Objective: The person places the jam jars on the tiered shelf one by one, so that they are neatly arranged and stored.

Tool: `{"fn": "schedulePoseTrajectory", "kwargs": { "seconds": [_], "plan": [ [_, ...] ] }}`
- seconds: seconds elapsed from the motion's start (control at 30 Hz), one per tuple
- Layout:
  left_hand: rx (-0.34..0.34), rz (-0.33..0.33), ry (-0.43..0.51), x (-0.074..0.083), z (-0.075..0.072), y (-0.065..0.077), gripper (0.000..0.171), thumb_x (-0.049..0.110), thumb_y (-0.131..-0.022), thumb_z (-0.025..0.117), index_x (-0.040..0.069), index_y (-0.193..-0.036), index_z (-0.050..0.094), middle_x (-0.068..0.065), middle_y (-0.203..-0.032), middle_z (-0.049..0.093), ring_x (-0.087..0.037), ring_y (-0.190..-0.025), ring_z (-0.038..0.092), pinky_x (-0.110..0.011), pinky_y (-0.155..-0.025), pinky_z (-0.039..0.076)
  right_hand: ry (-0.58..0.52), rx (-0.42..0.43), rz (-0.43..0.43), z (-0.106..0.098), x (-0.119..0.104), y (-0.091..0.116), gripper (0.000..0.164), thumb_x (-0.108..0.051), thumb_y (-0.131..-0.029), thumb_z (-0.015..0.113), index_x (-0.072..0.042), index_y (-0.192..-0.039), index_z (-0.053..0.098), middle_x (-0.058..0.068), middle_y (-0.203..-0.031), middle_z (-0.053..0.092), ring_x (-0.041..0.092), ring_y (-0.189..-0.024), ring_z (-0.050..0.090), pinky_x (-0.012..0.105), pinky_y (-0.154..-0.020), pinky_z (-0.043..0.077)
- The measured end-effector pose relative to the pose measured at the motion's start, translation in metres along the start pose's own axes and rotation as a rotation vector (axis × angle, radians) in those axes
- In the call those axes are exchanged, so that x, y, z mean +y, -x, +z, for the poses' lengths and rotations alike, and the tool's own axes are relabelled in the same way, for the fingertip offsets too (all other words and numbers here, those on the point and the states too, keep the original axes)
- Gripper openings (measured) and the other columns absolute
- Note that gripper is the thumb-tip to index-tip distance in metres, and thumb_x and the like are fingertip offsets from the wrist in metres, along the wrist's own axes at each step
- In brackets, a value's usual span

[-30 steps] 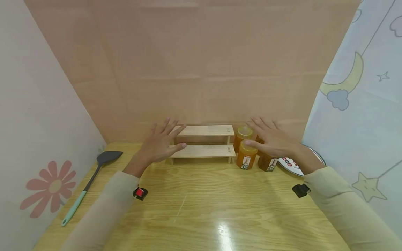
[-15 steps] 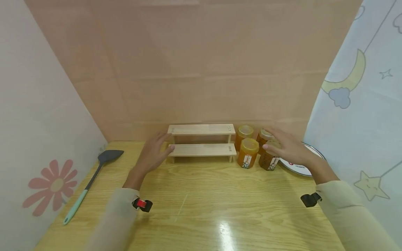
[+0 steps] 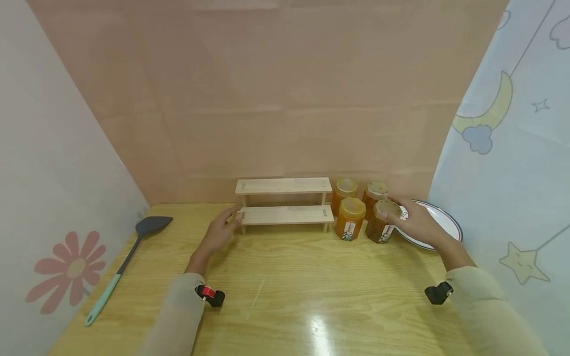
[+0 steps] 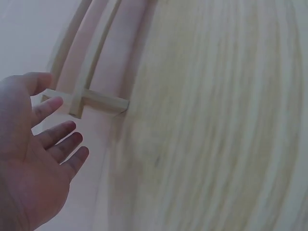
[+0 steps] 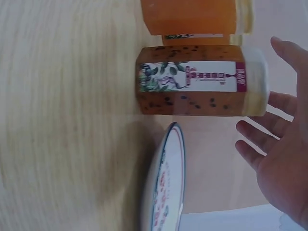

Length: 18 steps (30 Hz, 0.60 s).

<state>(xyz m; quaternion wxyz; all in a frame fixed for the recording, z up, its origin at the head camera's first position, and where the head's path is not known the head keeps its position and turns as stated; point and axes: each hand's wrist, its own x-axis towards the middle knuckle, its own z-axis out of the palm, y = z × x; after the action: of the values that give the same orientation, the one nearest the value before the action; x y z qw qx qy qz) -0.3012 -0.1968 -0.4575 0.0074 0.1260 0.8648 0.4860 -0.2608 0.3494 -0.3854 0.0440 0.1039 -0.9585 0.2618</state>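
Observation:
My left hand (image 3: 217, 234) is by the left end of a two-step wooden stand (image 3: 285, 215). Its fingers (image 4: 61, 147) are loosely bent and hold nothing; whether the fingertips touch the stand I cannot tell. At the right, my right hand (image 3: 417, 223) reaches over the lid of a dark amber jar with black specks (image 3: 378, 229). In the right wrist view, the thumb and fingers (image 5: 255, 137) are spread around the jar's lid (image 5: 256, 82) without closing on it. The jar stands upright with its label (image 5: 192, 76) showing.
Two orange jars with yellow lids, the front one (image 3: 350, 222) and the back one (image 3: 340, 197), stand beside the stand. Another specked jar (image 3: 371, 195) is behind. A rimmed plate (image 3: 445, 220) leans at the right. A spatula (image 3: 126, 262) lies at the left.
Both hands have come down from raised, spread poses. The left has settled by the stand's left end; the right has moved right, to the front specked jar.

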Motion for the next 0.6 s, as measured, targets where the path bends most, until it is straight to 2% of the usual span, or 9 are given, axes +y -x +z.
{"fn": "schedulePoseTrajectory", "kwargs": {
  "seconds": [0.1,0.27,0.47,0.6],
  "plan": [
    [0.017,0.008,0.007,-0.005,0.003,-0.003,0.051,0.03,-0.111,0.049,0.013,-0.159,0.04,-0.017,-0.168,0.032,-0.043,-0.155,0.031,-0.062,-0.125,0.031,-0.006,-0.012,0.043,0.004,0.002,0.001,0.082,-0.056,-0.101,0.057,-0.008,-0.162,0.03,0.031,-0.16,0.039,0.058,-0.14,0.042,0.077,-0.103,0.042],
    [0.071,-0.014,0.005,-0.01,0.006,-0.01,0.045,0.021,-0.112,0.045,0.012,-0.155,0.046,-0.019,-0.163,0.04,-0.042,-0.149,0.041,-0.058,-0.121,0.038,-0.007,-0.003,0.062,0.007,0.01,0.002,0.083,-0.056,-0.103,0.055,-0.01,-0.164,0.025,0.034,-0.155,0.043,0.059,-0.134,0.048,0.073,-0.1,0.047],
    [0.08,-0.087,0.126,-0.016,0.009,-0.01,0.043,0.02,-0.112,0.043,0.015,-0.154,0.047,-0.015,-0.164,0.041,-0.036,-0.152,0.039,-0.054,-0.124,0.036,-0.078,-0.006,0.089,0.012,0.015,0.003,0.085,-0.057,-0.101,0.059,-0.013,-0.165,0.025,0.033,-0.158,0.04,0.056,-0.137,0.048,0.069,-0.102,0.049],
    [0.105,-0.076,0.177,-0.022,0.012,-0.011,0.042,0.016,-0.111,0.044,0.011,-0.153,0.048,-0.016,-0.163,0.043,-0.036,-0.152,0.039,-0.052,-0.124,0.037,-0.146,-0.008,0.08,0.013,0.015,0.003,0.086,-0.052,-0.1,0.064,-0.011,-0.165,0.026,0.032,-0.16,0.037,0.057,-0.138,0.047,0.066,-0.103,0.051]
  ]
}}
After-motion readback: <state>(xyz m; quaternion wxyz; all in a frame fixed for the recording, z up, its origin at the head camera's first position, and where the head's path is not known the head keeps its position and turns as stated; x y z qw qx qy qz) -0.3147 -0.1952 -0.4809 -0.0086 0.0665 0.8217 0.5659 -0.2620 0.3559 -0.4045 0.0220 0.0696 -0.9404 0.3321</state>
